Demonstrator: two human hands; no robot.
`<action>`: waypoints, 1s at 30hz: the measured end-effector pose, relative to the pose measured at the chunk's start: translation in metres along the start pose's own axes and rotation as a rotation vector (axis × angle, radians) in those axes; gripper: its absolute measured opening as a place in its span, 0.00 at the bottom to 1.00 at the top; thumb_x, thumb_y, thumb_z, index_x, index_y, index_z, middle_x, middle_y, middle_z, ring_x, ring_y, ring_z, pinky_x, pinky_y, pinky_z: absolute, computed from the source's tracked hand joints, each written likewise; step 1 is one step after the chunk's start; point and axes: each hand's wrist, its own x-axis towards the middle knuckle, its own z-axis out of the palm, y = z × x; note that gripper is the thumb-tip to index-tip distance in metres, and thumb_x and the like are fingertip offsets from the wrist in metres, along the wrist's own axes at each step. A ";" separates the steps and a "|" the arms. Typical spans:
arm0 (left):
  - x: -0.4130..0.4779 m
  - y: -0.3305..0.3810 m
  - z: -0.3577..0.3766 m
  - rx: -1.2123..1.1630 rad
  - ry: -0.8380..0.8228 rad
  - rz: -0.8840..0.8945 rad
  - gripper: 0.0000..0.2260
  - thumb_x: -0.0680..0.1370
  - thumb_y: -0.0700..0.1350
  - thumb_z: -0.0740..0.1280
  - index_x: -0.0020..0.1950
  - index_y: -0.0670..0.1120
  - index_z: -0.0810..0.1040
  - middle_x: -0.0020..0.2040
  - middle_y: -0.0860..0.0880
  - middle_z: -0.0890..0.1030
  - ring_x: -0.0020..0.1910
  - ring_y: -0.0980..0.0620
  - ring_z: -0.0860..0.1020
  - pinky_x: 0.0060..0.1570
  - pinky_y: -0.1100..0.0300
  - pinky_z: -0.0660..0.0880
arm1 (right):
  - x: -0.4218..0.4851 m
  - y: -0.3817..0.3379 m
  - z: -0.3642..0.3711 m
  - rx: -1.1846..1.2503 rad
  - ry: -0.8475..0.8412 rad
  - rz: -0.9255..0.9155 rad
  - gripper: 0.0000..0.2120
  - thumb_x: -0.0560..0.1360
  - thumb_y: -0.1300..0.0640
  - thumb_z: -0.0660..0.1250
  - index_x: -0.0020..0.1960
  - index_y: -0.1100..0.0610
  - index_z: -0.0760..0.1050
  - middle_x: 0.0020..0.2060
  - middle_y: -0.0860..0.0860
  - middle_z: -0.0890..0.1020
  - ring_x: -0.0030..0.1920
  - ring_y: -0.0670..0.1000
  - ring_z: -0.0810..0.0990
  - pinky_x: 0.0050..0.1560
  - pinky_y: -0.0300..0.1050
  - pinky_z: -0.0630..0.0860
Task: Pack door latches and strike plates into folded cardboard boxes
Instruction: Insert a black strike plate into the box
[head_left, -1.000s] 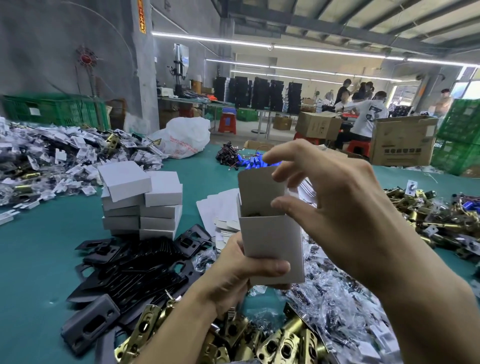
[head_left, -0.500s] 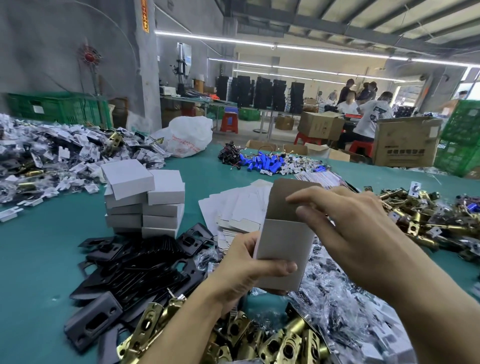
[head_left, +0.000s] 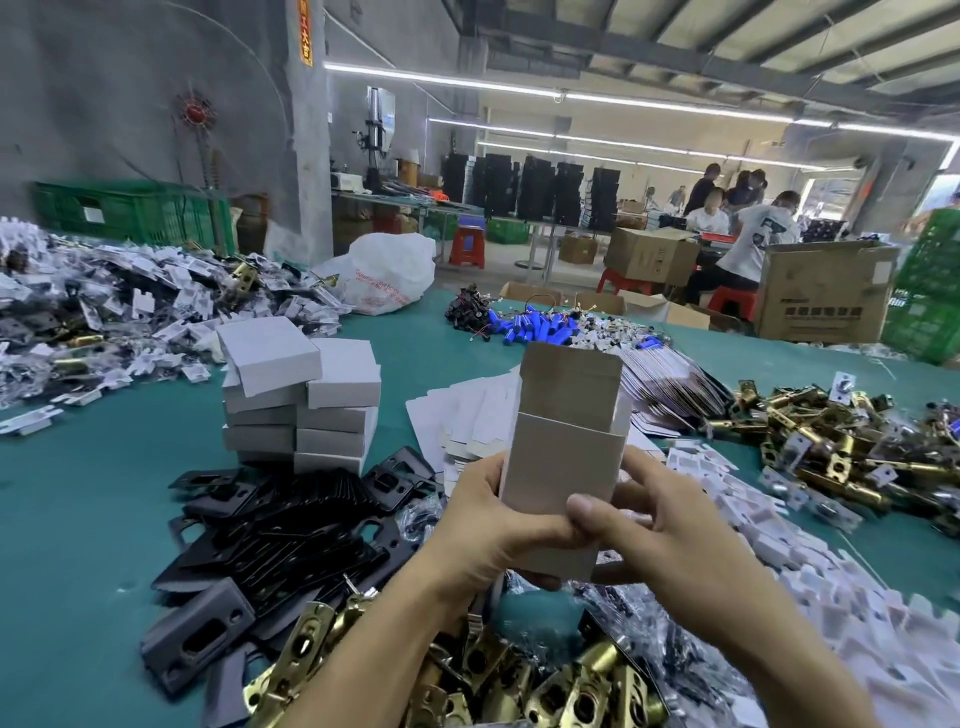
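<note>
One wide-angle camera, worn on the head, looks forward and down across the teal surface (head_left: 78, 493). The left hand (head_left: 483, 525) and right hand (head_left: 670, 535), gripping a cardboard box (head_left: 563, 467), sit close below the lens; distant workers (head_left: 753, 234) appear top right.

Bare left hand (head_left: 483, 525), bare right hand (head_left: 670, 530), bare forearms (head_left: 363, 654).

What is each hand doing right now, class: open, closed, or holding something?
Left hand: holding the cardboard box.
Right hand: holding the same box.
</note>
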 end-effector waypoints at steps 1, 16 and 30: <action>0.001 0.002 -0.001 0.006 0.027 -0.003 0.19 0.63 0.41 0.81 0.52 0.46 0.85 0.47 0.40 0.86 0.40 0.45 0.84 0.29 0.58 0.78 | 0.001 0.001 0.001 0.025 -0.010 -0.001 0.13 0.77 0.53 0.68 0.60 0.42 0.77 0.48 0.52 0.86 0.45 0.53 0.86 0.42 0.53 0.84; -0.005 0.070 -0.045 -0.115 0.492 0.137 0.31 0.50 0.48 0.81 0.51 0.43 0.83 0.41 0.46 0.86 0.36 0.48 0.84 0.25 0.56 0.79 | 0.082 0.014 0.105 -0.769 -0.196 -0.171 0.17 0.77 0.63 0.63 0.63 0.51 0.78 0.59 0.54 0.82 0.57 0.56 0.80 0.59 0.56 0.78; -0.007 0.075 -0.053 -0.099 0.436 0.069 0.33 0.51 0.49 0.80 0.55 0.42 0.83 0.45 0.44 0.84 0.39 0.48 0.83 0.25 0.57 0.77 | 0.125 0.020 0.156 -0.924 -0.297 -0.278 0.23 0.79 0.54 0.64 0.72 0.54 0.65 0.72 0.56 0.69 0.72 0.59 0.64 0.72 0.51 0.62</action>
